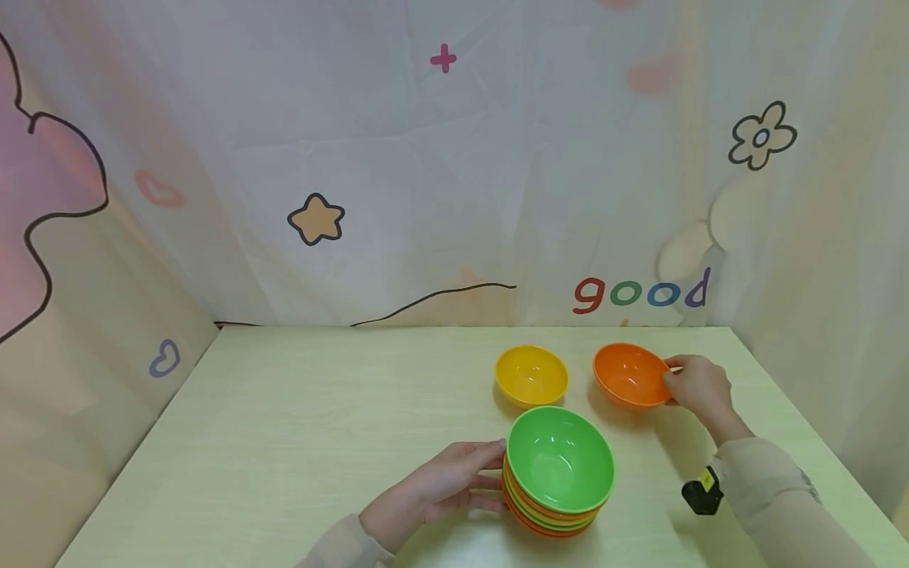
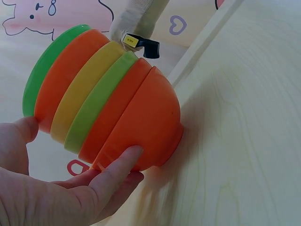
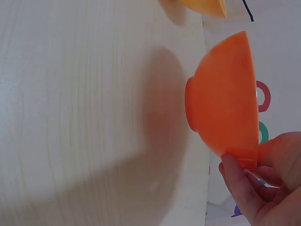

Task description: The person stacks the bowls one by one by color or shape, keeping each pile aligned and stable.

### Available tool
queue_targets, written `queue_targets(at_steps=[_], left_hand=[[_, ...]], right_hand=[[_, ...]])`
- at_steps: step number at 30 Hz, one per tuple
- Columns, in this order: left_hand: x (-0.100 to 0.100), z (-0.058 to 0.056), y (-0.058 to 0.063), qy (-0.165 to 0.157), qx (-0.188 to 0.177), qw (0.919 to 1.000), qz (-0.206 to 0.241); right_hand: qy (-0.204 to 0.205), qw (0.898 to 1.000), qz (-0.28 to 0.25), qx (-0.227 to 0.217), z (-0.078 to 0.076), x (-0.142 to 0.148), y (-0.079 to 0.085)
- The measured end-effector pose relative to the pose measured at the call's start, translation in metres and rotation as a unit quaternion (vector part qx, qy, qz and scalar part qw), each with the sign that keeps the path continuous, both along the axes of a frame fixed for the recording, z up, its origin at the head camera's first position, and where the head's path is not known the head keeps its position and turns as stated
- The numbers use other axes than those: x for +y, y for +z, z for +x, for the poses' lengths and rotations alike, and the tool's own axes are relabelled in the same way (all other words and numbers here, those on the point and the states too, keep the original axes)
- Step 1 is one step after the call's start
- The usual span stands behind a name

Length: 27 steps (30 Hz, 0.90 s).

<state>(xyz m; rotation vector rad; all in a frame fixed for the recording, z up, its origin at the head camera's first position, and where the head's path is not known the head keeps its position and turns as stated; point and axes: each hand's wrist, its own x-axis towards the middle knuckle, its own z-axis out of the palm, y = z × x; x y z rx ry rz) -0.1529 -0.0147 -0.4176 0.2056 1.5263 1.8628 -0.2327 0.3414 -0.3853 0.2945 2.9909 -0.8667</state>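
Note:
My right hand [image 1: 699, 388] pinches the rim of an orange bowl [image 1: 630, 377] at the back right, thumb inside and fingers outside. That bowl appears slightly raised, its shadow falling on the table below. In front stands a stack of nested bowls, topped by a green bowl [image 1: 561, 461], with orange, yellow and light green ones under it. My left hand [image 1: 454, 483] touches the stack's left side. In the left wrist view its thumb meets the upper rims, while fairly straight fingers lie against the lowest orange bowl [image 2: 155, 117].
A yellow bowl [image 1: 531, 377] stands by itself just behind the stack, left of the orange one. The pale wooden table [image 1: 284, 426] is bordered by printed curtains [image 1: 398, 173] at the back and sides. A black wrist device [image 1: 703, 495] is on the right sleeve.

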Motion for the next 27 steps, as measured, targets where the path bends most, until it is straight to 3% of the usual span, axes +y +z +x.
queue_targets(at_steps=[27], left_hand=[[0.001,0.001,-0.001,0.000,0.004,1.0000,0.002]], right_hand=[[0.086,0.996,-0.011,0.031,0.012,-0.038,0.040]])
